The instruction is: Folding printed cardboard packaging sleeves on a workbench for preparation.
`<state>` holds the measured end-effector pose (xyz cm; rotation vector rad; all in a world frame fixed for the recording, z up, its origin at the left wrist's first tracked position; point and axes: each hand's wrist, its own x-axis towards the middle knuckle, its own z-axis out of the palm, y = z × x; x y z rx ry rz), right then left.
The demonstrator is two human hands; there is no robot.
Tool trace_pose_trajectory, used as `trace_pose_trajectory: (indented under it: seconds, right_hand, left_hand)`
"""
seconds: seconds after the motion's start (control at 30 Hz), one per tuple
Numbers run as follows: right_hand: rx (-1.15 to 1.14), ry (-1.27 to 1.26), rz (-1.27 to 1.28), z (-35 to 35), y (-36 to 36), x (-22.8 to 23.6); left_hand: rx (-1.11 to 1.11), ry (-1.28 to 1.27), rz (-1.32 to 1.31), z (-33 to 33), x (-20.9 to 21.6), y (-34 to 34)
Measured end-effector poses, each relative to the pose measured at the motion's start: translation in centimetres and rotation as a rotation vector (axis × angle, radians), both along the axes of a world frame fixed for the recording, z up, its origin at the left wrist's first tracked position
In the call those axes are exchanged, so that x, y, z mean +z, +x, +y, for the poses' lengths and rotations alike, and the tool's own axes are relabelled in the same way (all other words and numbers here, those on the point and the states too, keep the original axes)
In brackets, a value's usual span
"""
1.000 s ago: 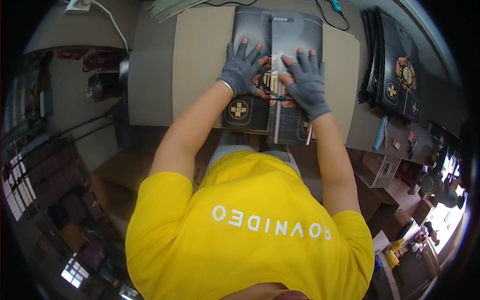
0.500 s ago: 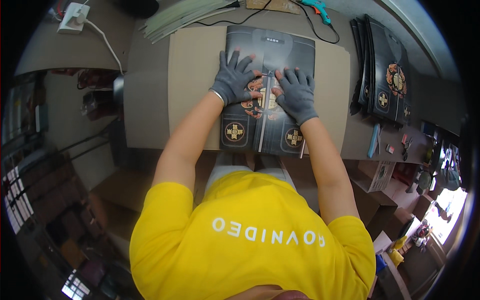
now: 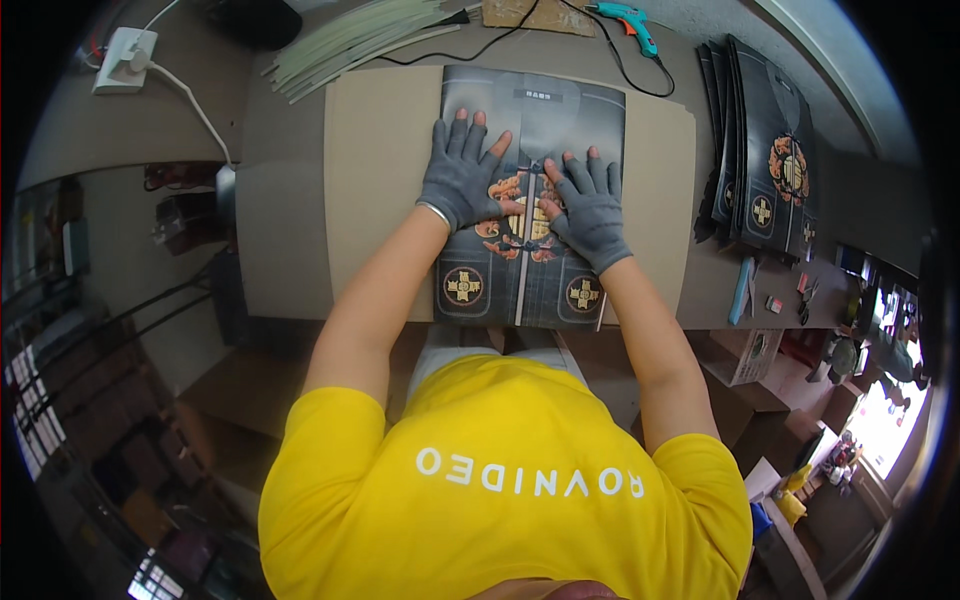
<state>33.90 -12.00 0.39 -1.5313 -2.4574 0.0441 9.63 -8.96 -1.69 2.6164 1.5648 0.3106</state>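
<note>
Item: dark printed panel [image 3: 572, 112], lying on cardboard sheet [image 3: 655, 160] under both palms, long axis running away from the person [image 3: 500, 490]. Left hand [image 3: 460, 178], right hand [image 3: 590, 212]: resting open, fingers spreading, flanking its middle, neither standing nearer.

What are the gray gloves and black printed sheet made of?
The gray gloves look like matte, stretchy fabric: they fit snugly. The black printed sheet seems glossy paper or thin card: it lies flat, with pale glare near its top.

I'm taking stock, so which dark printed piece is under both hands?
The dark printed piece on the cardboard, under the left hand and right hand; the others, stacked at right, are untouched.
</note>
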Motion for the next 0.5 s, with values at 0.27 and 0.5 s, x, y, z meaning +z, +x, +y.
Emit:
trace_pose_trajectory:
  seconds: [0.27,0.5]
  right_hand:
    - [0.06,-0.06,0.036,0.9,0.8,-0.2]
    - [-0.14,0.038,-0.139,7.5,0.0,-0.5]
  left_hand:
    - [0.1,-0.042,-0.024,0.8,0.1,1.0]
    - [0.104,-0.083,0.064,1.0,0.7,1.6]
